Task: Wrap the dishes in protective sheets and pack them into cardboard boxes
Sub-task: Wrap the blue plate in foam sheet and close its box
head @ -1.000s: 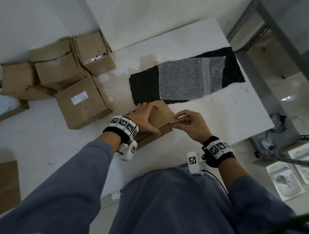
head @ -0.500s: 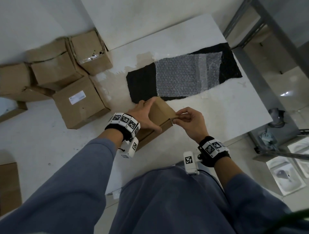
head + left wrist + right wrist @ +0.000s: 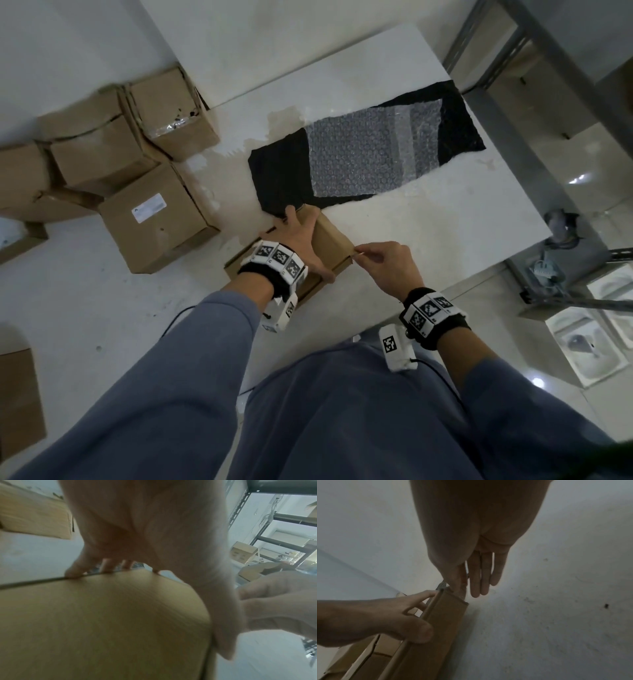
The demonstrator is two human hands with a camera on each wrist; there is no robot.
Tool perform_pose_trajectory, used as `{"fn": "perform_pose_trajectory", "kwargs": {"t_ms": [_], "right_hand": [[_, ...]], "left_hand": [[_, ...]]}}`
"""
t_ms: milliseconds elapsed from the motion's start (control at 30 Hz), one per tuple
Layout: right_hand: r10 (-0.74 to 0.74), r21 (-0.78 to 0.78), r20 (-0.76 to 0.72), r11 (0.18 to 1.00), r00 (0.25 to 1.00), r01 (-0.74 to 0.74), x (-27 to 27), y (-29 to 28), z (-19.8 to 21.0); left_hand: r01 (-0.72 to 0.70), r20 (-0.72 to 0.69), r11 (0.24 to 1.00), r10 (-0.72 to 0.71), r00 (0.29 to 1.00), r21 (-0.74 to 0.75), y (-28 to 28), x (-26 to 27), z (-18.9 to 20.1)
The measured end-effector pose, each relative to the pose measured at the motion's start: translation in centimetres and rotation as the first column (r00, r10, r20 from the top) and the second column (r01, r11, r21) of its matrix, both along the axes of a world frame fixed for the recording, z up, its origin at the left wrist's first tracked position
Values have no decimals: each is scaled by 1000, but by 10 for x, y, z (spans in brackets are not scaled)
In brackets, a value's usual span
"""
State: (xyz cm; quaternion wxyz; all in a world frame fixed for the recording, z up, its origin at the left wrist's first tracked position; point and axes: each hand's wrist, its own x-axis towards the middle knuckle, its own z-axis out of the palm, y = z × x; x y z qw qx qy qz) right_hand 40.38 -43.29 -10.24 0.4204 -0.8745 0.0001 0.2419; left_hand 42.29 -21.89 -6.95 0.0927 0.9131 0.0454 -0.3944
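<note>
A small flat cardboard box lies on the white table in front of me. My left hand spans its lid. The fingers reach over the far edge and the thumb hooks the near edge. In the left wrist view the fingertips bend down onto that far edge. My right hand pinches the box's right corner between thumb and forefinger, with its other fingers straight. A bubble wrap sheet lies flat on a black cloth just beyond the box. No dish is in sight.
Several closed cardboard boxes are crowded on the table's left. Flat cardboard sits at the lower left. A metal shelf frame stands along the table's right edge, with white trays on the floor below.
My left hand has slid farther across the lid, its fingers now at the far edge by the black cloth. My right hand still pinches the same corner.
</note>
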Motion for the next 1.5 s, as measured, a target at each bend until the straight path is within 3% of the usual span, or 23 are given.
{"fn": "perform_pose_trajectory", "kwargs": {"t_ms": [133,200,333,500,667,767,867,1000,1067,1167,1267,1333,1400,1500], "right_hand": [[173,-90,-206,977,963,-195,-3,6,0],[211,-82,-219,969,953,-233,-6,12,-4],[149,-171,-88,972,985,-162,-4,22,-13],[71,-199,-97,976,993,-89,3,32,-14],[34,-167,-153,984,988,-60,9,28,-12],[0,-148,-178,989,984,-26,12,30,-13],[-48,-152,-192,988,980,18,13,33,-14],[-101,-152,-201,986,974,71,14,35,-13],[-113,-149,-203,985,973,84,13,35,-14],[-120,-137,-198,986,973,93,12,34,-13],[-130,-113,-188,987,974,110,11,34,-9],[-131,-102,-183,988,974,114,11,34,-7],[-128,-96,-179,989,976,112,11,34,-7],[-133,-95,-173,988,976,118,10,32,-10]], "left_hand": [[-125,77,989,119,990,76,-23,-8,-9],[-132,104,988,123,987,82,-23,-6,-12],[-52,93,999,50,994,15,6,11,-13],[83,198,989,-59,978,-118,33,20,-16],[1,297,997,21,955,-72,36,12,-23],[-22,279,987,67,958,-162,42,9,-25],[-196,250,908,300,921,-369,44,11,-29],[-433,159,665,637,754,-608,43,27,-29],[-424,141,632,647,749,-648,43,36,-27],[-366,139,642,597,790,-674,45,47,-25],[-344,262,760,549,793,-551,45,57,-24],[-380,298,773,572,764,-508,46,60,-26],[-468,237,707,653,719,-530,47,64,-30],[-640,31,489,808,589,-593,48,71,-38]]}}
